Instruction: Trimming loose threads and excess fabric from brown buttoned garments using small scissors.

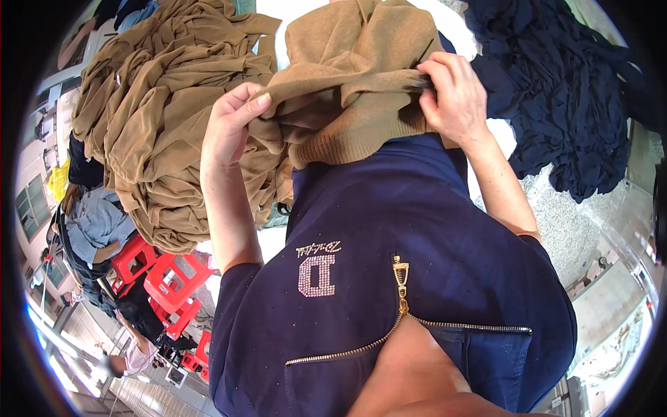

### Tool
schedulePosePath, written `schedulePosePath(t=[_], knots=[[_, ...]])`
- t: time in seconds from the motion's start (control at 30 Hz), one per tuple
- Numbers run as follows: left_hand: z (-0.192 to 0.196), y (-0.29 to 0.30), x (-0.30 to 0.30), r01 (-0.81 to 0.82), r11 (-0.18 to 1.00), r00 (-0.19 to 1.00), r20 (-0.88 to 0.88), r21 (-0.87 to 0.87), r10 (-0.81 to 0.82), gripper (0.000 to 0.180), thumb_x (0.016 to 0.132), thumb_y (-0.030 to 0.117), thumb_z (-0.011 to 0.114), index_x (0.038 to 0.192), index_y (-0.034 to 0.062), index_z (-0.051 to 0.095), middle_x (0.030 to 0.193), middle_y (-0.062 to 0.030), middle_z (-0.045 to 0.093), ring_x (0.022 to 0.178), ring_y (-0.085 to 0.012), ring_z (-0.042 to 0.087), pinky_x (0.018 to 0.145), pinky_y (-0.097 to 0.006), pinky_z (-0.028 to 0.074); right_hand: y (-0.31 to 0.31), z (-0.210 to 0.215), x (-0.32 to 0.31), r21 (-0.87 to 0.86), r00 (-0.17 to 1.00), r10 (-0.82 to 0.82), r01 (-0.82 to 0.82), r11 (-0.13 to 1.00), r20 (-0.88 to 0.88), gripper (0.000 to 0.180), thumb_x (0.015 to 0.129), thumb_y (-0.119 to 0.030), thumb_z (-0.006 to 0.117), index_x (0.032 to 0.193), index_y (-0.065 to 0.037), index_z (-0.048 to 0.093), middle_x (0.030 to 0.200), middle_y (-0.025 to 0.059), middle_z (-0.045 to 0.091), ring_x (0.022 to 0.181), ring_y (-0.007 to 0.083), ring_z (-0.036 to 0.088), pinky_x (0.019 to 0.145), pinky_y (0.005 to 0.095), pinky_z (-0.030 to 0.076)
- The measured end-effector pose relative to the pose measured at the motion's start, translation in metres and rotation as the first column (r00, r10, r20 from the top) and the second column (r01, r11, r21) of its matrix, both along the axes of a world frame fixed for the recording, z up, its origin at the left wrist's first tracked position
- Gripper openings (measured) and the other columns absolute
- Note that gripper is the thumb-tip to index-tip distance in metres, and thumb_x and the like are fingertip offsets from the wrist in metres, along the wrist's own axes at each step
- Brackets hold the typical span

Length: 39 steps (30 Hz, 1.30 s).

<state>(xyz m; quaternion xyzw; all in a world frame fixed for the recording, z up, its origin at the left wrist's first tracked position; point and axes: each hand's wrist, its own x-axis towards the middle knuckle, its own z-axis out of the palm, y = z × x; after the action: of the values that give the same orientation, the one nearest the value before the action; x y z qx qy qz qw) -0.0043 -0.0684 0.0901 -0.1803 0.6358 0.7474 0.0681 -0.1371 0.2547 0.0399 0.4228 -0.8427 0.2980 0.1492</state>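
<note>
The tan knit garment is bunched against the person's chest, its ribbed hem hanging over a navy zip-up top. The left hand pinches one fold between thumb and fingers, and the right hand clamps the opposite edge. Outward lie a tan cloth heap, a navy cloth pile and red plastic stools.
</note>
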Motion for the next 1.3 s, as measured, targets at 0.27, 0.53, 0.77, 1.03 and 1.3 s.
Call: schedulePosePath(t=[0.27, 0.53, 0.77, 1.03, 1.3], knots=[[0.078, 0.029, -0.054, 0.059, 0.96, 0.979, -0.204, 0.274, -0.002, 0.017, 0.094, 0.012, 0.061, 0.103, -0.0027, 0.062, 0.093, -0.0092, 0.067, 0.08, -0.012, 0.065, 0.077, -0.025, 0.053, -0.006, 0.022, -0.033, -0.021, 0.962, -0.229, 0.229, 0.973, -0.146, 0.026, 0.069, -0.002, 0.069, 0.091, -0.011, 0.061, 0.088, 0.0048, 0.058, 0.084, 0.0263, 0.063, 0.065, 0.0377, 0.051], [0.019, 0.032, -0.054, -0.004, 0.998, 1.0, 0.024, -0.064, 0.005, 0.012, 0.093, 0.014, 0.063, 0.096, 0.002, 0.063, 0.084, 0.002, 0.064, 0.076, -0.0044, 0.057, 0.071, -0.018, 0.043, -0.036, 0.011, 0.005, 0.007, 0.991, -0.104, 0.103, 0.995, 0.09, 0.023, 0.071, -0.012, 0.071, 0.09, -0.009, 0.06, 0.09, 0.0066, 0.056, 0.089, 0.0259, 0.059, 0.07, 0.0357, 0.051], [0.018, 0.02, -0.042, -0.116, 0.975, 0.991, -0.045, 0.19, 0.126, 0.015, 0.094, 0.013, 0.061, 0.1, -0.0014, 0.063, 0.091, -0.0043, 0.067, 0.081, -0.0086, 0.061, 0.077, -0.022, 0.048, -0.013, -0.018, -0.027, -0.046, 0.973, -0.226, 0.228, 0.973, 0.045, 0.015, 0.073, -0.004, 0.065, 0.087, -0.007, 0.059, 0.08, 0.0065, 0.061, 0.076, 0.0288, 0.063, 0.063, 0.0382, 0.05], [0.014, 0.021, -0.044, -0.099, 0.934, 0.982, -0.116, 0.342, 0.146, 0.018, 0.094, 0.012, 0.061, 0.106, -0.0023, 0.063, 0.098, -0.0039, 0.067, 0.09, -0.0089, 0.061, 0.084, -0.021, 0.046, 0.031, 0.018, -0.041, -0.019, 0.819, -0.103, 0.137, 0.99, 0.565, 0.02, 0.083, 0.002, 0.065, 0.102, -0.003, 0.065, 0.094, 0.0063, 0.066, 0.087, 0.0163, 0.064, 0.077, 0.0272, 0.051], [0.034, 0.082, -0.056, 0.028, 0.997, 0.992, -0.124, 0.074, -0.018, 0.018, 0.093, 0.016, 0.063, 0.102, 0.0002, 0.065, 0.087, -0.0007, 0.066, 0.077, -0.0033, 0.059, 0.068, -0.017, 0.046, -0.037, 0.07, 0.001, -0.388, 0.937, 0.348, -0.322, 0.863, -0.003, 0.037, 0.061, 0.014, 0.062, 0.092, -0.004, 0.069, 0.09, 0.0068, 0.061, 0.073, 0.0187, 0.064, 0.057, 0.0279, 0.053]])
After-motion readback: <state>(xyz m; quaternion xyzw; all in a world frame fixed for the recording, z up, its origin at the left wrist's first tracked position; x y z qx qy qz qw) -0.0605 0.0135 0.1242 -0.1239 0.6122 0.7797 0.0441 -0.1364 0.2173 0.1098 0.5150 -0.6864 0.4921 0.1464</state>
